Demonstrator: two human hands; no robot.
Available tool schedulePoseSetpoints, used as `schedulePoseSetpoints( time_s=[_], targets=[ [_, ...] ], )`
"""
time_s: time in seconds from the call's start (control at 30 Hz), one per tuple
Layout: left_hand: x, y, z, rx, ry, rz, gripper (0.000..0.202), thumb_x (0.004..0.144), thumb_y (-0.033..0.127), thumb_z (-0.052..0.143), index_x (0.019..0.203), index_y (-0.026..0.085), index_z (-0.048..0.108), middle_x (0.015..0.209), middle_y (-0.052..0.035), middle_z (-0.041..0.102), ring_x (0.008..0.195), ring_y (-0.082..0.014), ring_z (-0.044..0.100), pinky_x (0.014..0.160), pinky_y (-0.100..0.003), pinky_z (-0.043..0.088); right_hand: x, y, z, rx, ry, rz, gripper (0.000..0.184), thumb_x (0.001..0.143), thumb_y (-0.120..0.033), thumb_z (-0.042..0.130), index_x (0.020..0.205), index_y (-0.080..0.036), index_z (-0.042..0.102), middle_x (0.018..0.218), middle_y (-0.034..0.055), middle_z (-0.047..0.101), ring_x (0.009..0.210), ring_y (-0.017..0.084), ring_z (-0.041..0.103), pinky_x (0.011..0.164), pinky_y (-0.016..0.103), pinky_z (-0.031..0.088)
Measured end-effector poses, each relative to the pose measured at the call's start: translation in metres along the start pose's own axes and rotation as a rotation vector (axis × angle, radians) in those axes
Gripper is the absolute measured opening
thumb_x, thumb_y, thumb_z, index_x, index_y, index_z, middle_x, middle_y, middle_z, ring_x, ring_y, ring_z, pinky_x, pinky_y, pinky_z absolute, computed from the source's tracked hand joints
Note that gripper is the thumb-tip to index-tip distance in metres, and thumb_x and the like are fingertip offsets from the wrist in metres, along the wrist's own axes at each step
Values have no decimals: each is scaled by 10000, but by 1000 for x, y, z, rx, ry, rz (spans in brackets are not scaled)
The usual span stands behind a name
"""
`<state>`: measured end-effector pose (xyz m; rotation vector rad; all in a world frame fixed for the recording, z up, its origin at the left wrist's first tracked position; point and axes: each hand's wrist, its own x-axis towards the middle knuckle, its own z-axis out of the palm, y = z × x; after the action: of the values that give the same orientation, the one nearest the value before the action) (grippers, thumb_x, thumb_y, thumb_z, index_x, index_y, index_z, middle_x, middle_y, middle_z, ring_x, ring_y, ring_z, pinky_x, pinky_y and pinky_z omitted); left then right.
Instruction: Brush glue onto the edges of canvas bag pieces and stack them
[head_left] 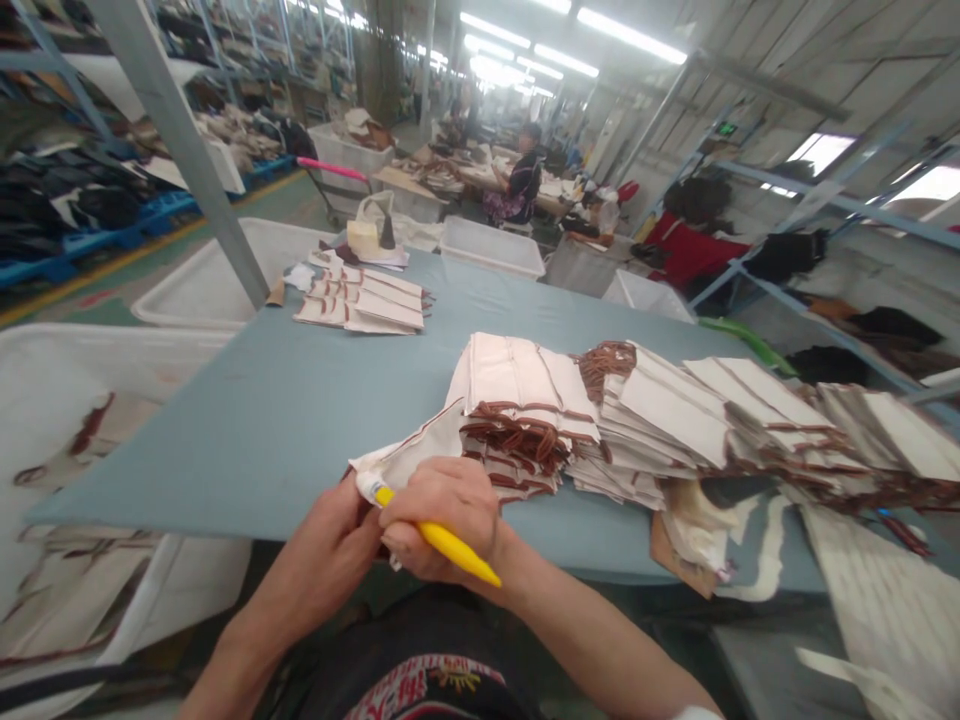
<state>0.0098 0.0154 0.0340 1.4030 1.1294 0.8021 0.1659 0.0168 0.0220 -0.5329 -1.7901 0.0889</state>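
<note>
At the table's front edge, my right hand (448, 515) is closed round a slim yellow pen-like tool (459, 550) whose far end tapers to a point. Its working tip lies against a cream cloth piece with brown edging (420, 445), so its exact kind cannot be made out. My left hand (341, 530) pinches the near corner of that cloth; some of its fingers are hidden. The cloth runs back to a thick stack of cream pieces with brown trim (529, 380), just beyond my right hand.
More cream stacks (667, 410) line the table's right side. A smaller pile (367, 300) lies at the far left of the blue-grey table (247, 420). White bins (187, 350) stand along the left. Loose strips (769, 550) hang at front right. A person (521, 180) sits farther back.
</note>
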Motion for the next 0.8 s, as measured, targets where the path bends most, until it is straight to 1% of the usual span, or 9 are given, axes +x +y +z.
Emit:
schedulePoseSetpoints(
  time_s=[0.07,0.13,0.2,0.27,0.37,0.47,0.53,0.67,0.8],
  targets=[
    [1,-9,1,3,3,-35,154,756,381,673,777,243,607,706,7,691,678,-217,640,645,-316,582,4,1,0,20,46,208,297,1099,-348,485,871,-240,641,663,-1,677,532,136,631,576,256,567],
    [1,-15,1,-11,14,-62,193,795,413,651,731,243,585,614,26,634,571,-188,588,551,-297,541,10,4,-4,48,228,484,392,1132,-440,410,865,-236,612,610,-32,597,454,118,542,474,238,492],
    [1,-18,-1,-32,12,-79,194,788,416,650,735,240,591,584,34,611,535,-178,568,509,-284,513,14,10,-11,65,434,627,405,1145,-483,380,896,-237,585,547,-82,500,395,102,454,415,211,411],
    [1,-19,-4,-47,4,-104,188,755,404,676,808,229,634,593,34,623,544,-184,576,499,-278,501,13,19,-19,32,443,578,338,1135,-475,441,968,-232,606,558,-80,568,410,105,501,438,206,444],
    [-3,-20,-9,-64,-26,-157,256,724,407,722,888,215,682,578,35,621,547,-190,577,481,-268,473,2,37,-29,-112,141,390,212,1109,-353,531,1136,-207,683,837,43,815,655,152,750,649,264,614],
    [-10,-18,-12,-95,-55,-206,303,714,414,774,933,211,721,563,47,593,535,-181,562,476,-255,449,-9,52,-28,-253,-121,258,236,1080,-230,531,1196,-198,733,989,98,855,887,200,823,835,321,647],
    [-14,-14,-14,-107,-41,-255,348,717,438,799,972,208,745,568,45,603,503,-169,539,459,-253,428,-11,57,-23,-259,-174,211,243,1063,-216,532,1163,-198,753,985,99,855,867,200,821,824,312,645],
    [-15,-4,-24,-90,-94,-178,480,717,567,811,1032,208,775,600,19,657,548,-203,597,562,-312,547,4,56,-17,-199,-62,193,242,1078,-263,514,1087,-190,745,936,88,837,752,173,788,727,266,623],
    [-10,-19,-37,-47,-172,-45,537,735,711,775,952,222,825,828,-69,799,901,-330,736,941,-459,621,34,52,-22,-300,196,343,267,1103,-307,466,1079,-193,706,947,78,797,761,168,735,728,270,585]
  ],
)
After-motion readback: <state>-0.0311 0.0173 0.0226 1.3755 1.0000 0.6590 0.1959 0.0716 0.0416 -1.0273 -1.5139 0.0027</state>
